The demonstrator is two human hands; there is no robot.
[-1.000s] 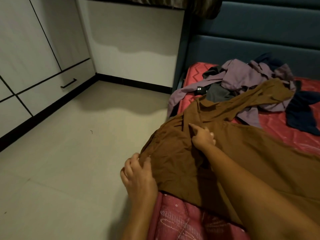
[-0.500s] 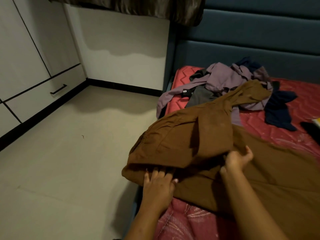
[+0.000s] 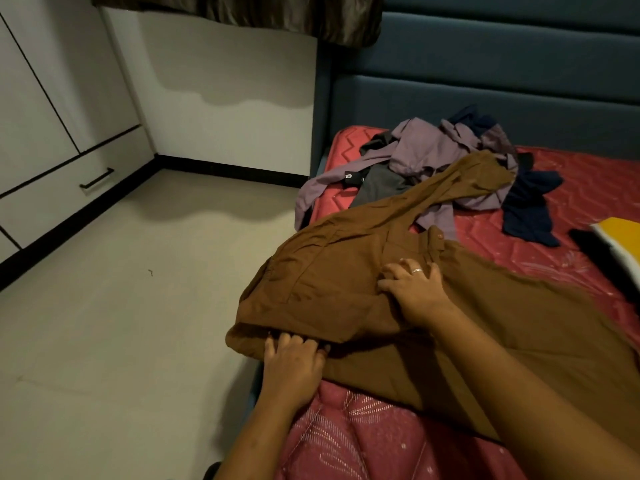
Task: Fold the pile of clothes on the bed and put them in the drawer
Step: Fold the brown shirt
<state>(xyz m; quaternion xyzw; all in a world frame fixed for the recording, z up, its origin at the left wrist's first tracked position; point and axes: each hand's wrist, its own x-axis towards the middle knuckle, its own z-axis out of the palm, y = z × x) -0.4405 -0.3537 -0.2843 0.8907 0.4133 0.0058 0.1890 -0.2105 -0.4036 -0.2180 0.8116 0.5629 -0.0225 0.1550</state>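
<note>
Brown garment (image 3: 346, 271): spread on the near part of the bed (image 3: 588, 188), its left end overhanging the bed's edge above the floor (image 3: 138, 306)
Long axis: laid from the left edge of the bed towards the lower right; one end is folded back over the body, and a sleeve points away towards the headboard (image 3: 485, 91)
Right hand (image 3: 415, 292): fingers curled on top of the folded layer, which is bunched in its grasp; a ring is worn on one finger
Left hand (image 3: 294, 365): fingertips tucked beneath the edge of the fold; whether cloth is pinched cannot be told
Pile of clothes (image 3: 443, 157): heaped near the headboard, purple, grey and navy pieces, with the sleeve's end lying on it
Writing: a black tag (image 3: 352, 176) with a small white mark, too small to be read
Surface: a red quilted mattress with a zigzag pattern; a yellow object (image 3: 620, 230) is cut off at the right
Room: pale floor, black skirting, white cabinet with a drawer (image 3: 69, 202) and black handle, at the left, well apart from the bed
</note>
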